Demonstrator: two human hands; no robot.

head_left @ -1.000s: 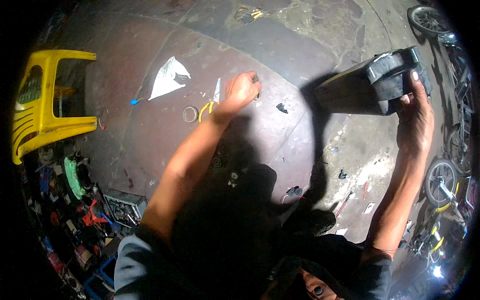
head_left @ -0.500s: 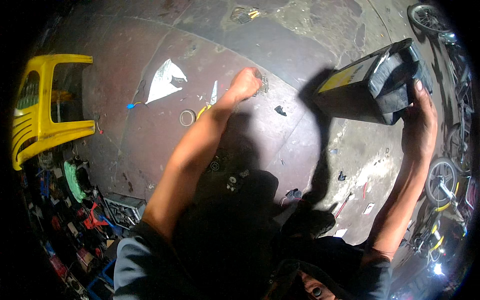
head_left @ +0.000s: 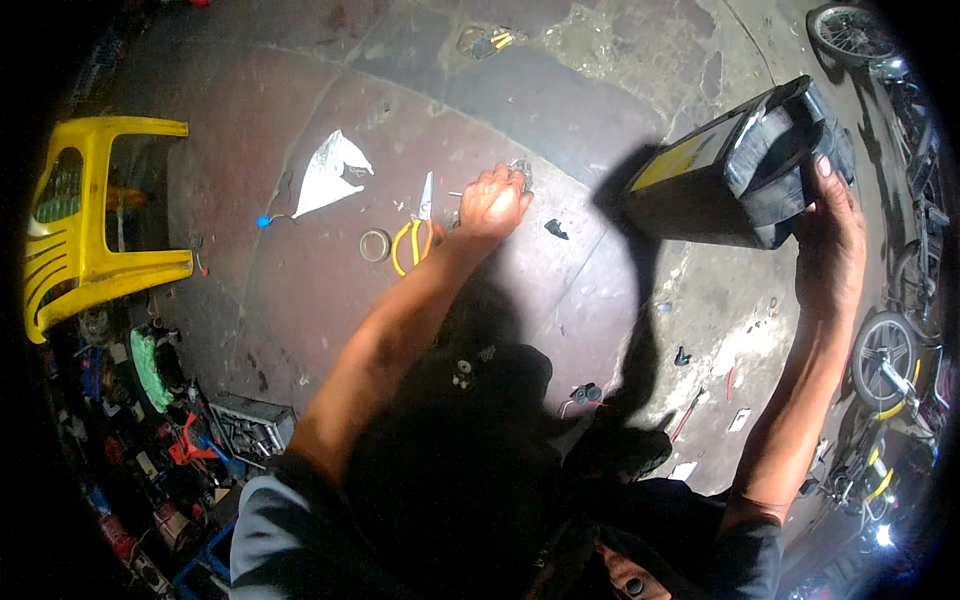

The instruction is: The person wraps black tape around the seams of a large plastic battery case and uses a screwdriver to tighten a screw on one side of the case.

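My right hand [head_left: 833, 235] grips a black box-shaped container [head_left: 692, 208] by its near right end and holds it tilted above the floor. A yellow and white label runs along the container's upper side. My left hand [head_left: 493, 205] is closed low over the floor, its fingers curled around something I cannot make out. A small greyish piece [head_left: 521, 170] shows just beyond its knuckles. Left of that hand lie scissors [head_left: 415, 240] with yellow and orange handles, beside a roll of tape [head_left: 375, 245]. A small black scrap [head_left: 556, 229] rests to its right.
A torn white sheet [head_left: 328, 178] lies farther left, and a yellow plastic stool [head_left: 95, 265] is on its side at the left edge. Tools and parts crowd the lower left around a metal tray [head_left: 250, 425]. Wheeled bikes [head_left: 884, 365] line the right side.
My left hand has drawn slightly back and down, and its fingers now point away from me. More of the scissors shows. The container in my right hand has shifted slightly left.
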